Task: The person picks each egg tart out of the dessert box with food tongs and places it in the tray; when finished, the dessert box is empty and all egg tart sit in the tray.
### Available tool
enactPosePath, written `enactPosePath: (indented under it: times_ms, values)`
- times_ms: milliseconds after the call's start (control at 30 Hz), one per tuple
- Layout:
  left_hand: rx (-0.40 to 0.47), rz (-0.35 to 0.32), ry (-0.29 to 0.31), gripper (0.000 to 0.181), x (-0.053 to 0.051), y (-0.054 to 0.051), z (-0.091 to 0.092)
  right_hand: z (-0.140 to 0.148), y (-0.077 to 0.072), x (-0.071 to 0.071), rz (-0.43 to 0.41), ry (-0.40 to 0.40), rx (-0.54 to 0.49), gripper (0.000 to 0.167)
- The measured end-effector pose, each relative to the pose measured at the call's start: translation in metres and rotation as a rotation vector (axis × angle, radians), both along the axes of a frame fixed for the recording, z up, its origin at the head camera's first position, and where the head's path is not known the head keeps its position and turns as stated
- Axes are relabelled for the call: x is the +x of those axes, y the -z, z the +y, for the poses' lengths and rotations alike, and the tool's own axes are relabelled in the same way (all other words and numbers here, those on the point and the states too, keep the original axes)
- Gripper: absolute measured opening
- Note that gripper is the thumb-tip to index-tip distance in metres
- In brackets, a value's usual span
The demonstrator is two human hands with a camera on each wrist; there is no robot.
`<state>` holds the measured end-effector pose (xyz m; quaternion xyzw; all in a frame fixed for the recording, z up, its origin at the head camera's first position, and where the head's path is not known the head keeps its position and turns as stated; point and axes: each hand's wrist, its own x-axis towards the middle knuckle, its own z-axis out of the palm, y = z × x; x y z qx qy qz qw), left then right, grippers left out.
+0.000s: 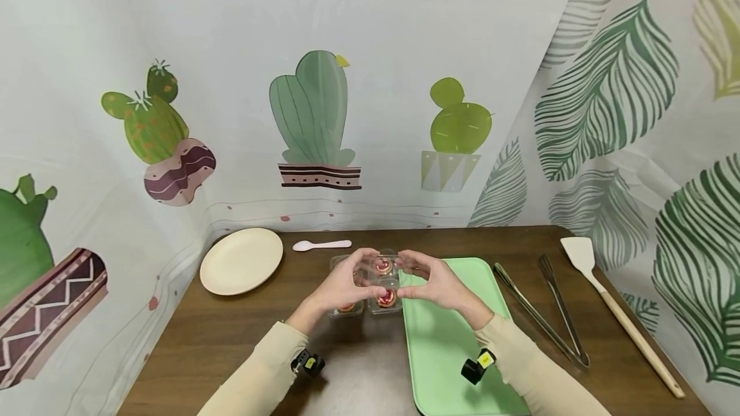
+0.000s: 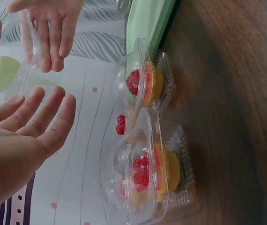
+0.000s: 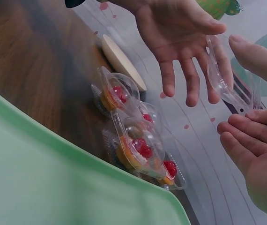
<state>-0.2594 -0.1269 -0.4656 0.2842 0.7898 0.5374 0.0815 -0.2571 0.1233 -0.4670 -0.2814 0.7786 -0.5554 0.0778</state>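
Between both hands is a clear plastic container (image 3: 220,79), raised above the table. My left hand (image 1: 347,284) and right hand (image 1: 436,284) hold it from opposite sides, thumbs on the near side and fingers on the far side. Nothing shows inside it; whether it is a whole box or only a lid is hard to tell. Below the hands stand several small clear boxes (image 2: 145,187) with domed lids, each with a tart (image 3: 138,150) topped with red berries. In the head view my hands partly cover these boxes.
A green tray (image 1: 448,339) lies right of the boxes. Metal tongs (image 1: 549,320) and a white spatula (image 1: 613,303) with a wooden handle lie beyond it. A cream plate (image 1: 241,262) sits at the back left, near a pale pink spoon (image 1: 322,245).
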Motion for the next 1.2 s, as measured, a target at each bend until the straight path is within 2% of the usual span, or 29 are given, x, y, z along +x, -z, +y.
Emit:
enactPosePath:
  times_ms: [267, 500, 633, 800, 967, 1200]
  values:
    - [-0.053, 0.051, -0.013, 0.072, 0.006, -0.001, -0.001, 0.003, 0.001, 0.006, 0.031, 0.007, 0.040, 0.074]
    - [-0.096, 0.108, 0.012, 0.070, 0.010, -0.001, -0.004, 0.004, 0.002, 0.012, 0.101, -0.001, 0.089, 0.071]
    - [-0.172, 0.140, 0.006, 0.072, 0.015, -0.002, -0.006, 0.005, 0.002, 0.015, 0.125, 0.005, 0.117, 0.076]
    - [-0.274, 0.187, 0.002, 0.076, 0.019, -0.002, -0.009, 0.003, 0.004, 0.019, 0.114, -0.005, 0.138, 0.083]
    - [-0.338, 0.239, 0.004, 0.075, 0.023, -0.003, -0.009, 0.002, 0.006, 0.022, 0.135, -0.022, 0.150, 0.083]
    - [-0.408, 0.293, 0.017, 0.076, 0.028, -0.004, -0.009, 0.003, 0.008, 0.027, 0.210, -0.026, 0.225, 0.080]
